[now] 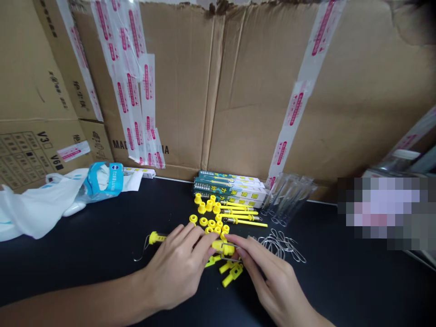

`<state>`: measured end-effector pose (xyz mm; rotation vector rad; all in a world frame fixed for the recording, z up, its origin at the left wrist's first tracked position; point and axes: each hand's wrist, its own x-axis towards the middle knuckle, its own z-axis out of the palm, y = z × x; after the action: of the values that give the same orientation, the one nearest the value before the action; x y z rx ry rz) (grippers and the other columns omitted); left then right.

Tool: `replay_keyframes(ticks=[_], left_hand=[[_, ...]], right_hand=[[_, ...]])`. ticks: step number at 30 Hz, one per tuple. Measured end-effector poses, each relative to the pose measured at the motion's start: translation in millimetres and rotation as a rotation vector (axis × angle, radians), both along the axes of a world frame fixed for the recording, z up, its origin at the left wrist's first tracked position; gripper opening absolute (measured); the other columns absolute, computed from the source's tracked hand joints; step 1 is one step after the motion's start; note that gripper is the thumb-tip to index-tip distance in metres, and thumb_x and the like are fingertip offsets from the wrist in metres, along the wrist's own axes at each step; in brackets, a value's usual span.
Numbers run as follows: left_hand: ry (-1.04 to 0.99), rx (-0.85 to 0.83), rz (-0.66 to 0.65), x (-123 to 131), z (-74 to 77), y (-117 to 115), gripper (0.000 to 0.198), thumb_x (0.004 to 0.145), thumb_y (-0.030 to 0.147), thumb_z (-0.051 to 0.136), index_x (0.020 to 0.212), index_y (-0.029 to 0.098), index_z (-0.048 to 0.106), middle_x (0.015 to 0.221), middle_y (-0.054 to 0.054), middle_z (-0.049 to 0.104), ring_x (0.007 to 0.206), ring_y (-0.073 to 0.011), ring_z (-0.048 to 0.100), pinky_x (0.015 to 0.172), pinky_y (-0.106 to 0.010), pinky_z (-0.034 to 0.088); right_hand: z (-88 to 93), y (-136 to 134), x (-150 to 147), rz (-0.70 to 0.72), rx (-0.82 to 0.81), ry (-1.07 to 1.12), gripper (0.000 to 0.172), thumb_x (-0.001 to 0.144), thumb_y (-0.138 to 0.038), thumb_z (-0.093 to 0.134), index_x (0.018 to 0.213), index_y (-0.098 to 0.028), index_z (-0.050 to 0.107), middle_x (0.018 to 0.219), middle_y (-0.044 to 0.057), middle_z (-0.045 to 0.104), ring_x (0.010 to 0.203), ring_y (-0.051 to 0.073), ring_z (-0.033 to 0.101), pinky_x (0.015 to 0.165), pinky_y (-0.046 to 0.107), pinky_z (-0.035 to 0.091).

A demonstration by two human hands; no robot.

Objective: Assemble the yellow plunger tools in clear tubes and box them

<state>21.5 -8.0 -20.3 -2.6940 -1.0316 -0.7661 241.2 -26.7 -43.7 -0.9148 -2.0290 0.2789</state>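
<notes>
A yellow plastic fitting (pixel 224 248) threaded with a wire loop (pixel 229 257) is held at the fingertips of two bare hands, just above a black surface (pixel 316 290). The right hand's fingers (pixel 238 243) pinch nearly shut on the fitting from the right. The left hand (pixel 177 268) comes in from the other side, fingers curved and spread, their tips at the fitting's left end; whether they grip it cannot be told. A yellow handle (pixel 157 237) with a thin wire hook (pixel 141 250) pokes out beyond those left fingers, its far end hidden beneath them.

The work in hand appears to be joining wire to yellow plastic, and the moment seems to call for a steady pinch on the fitting.

Just below the fingertips lie more yellow fittings (pixel 232 274). Ahead of them are yellow rings (pixel 207 221) and yellow rods (pixel 241 216), and to the right of the fingers is a tangle of wire loops (pixel 281 245). Farther ahead stand printed boxes (pixel 230 188) and clear plastic sleeves (pixel 288 200). Well to the left of the hands is a white plastic bag (pixel 37 209), and behind everything rises taped cardboard (pixel 218 91).
</notes>
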Motion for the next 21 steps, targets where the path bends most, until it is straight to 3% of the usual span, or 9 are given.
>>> replay_keyframes(ticks=[15, 21], left_hand=[[-0.045, 0.097, -0.036, 1.8, 0.8, 0.2, 0.027, 0.103, 0.025, 0.038, 0.117, 0.015, 0.059, 0.091, -0.008, 0.069, 0.08, -0.0271, 0.065, 0.069, -0.043, 0.05], [-0.101, 0.151, -0.053, 1.7, 2.3, 1.9, 0.028, 0.103, 0.036, 0.044, 0.096, 0.016, 0.062, 0.081, -0.004, 0.069, 0.071, -0.0247, 0.064, 0.063, -0.039, 0.047]], right_hand=[[1.0, 0.4, -2.2, -0.054, 0.061, -0.003, 0.033, 0.099, -0.011, 0.046, 0.129, -0.021, 0.057, 0.097, 0.005, 0.071, 0.077, 0.015, 0.069, 0.072, 0.025, 0.06], [2.0, -1.7, -2.4, -0.042, 0.091, -0.068, 0.034, 0.1, -0.011, 0.042, 0.131, -0.02, 0.055, 0.098, 0.008, 0.071, 0.081, 0.017, 0.069, 0.074, 0.03, 0.061]])
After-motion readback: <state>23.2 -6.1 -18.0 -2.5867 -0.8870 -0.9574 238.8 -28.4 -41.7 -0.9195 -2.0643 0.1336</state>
